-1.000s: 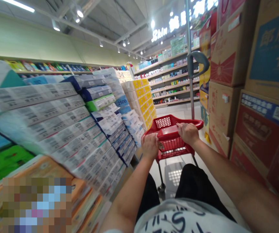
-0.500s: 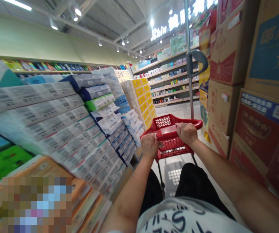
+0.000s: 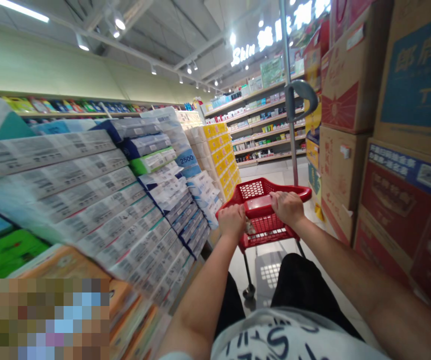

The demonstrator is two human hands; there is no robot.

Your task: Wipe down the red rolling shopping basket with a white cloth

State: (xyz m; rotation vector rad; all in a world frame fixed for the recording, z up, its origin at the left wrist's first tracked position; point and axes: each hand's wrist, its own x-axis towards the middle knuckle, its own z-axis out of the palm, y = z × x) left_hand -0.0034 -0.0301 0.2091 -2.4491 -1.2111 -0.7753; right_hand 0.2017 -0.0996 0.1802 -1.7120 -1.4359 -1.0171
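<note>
A red plastic shopping cart [image 3: 266,240] stands right in front of my body. My left hand [image 3: 232,221] is closed round the left part of its handle. Farther right, my right hand [image 3: 287,207] is wrapped over the same handle, with a red panel showing between the two hands. Something small and crumpled shows beside my left hand's fingers; I cannot make out what it is. From the cart's right side a metal pole [image 3: 294,155] rises, bearing a grey looped grip [image 3: 301,101]. The inside of the basket is mostly hidden.
Stacked paper packs [image 3: 88,195] line the left side, close to my left arm. Yellow-fronted packs [image 3: 219,150] stand beyond them. Tall cardboard boxes [image 3: 345,170] wall the right side. Shelves of small goods [image 3: 260,125] cross the far end, past a stretch of pale floor.
Both hands keep their hold on the cart handle. The view has shifted very slightly, and a front-left stretch of the cart's leg and wheel shows more plainly.
</note>
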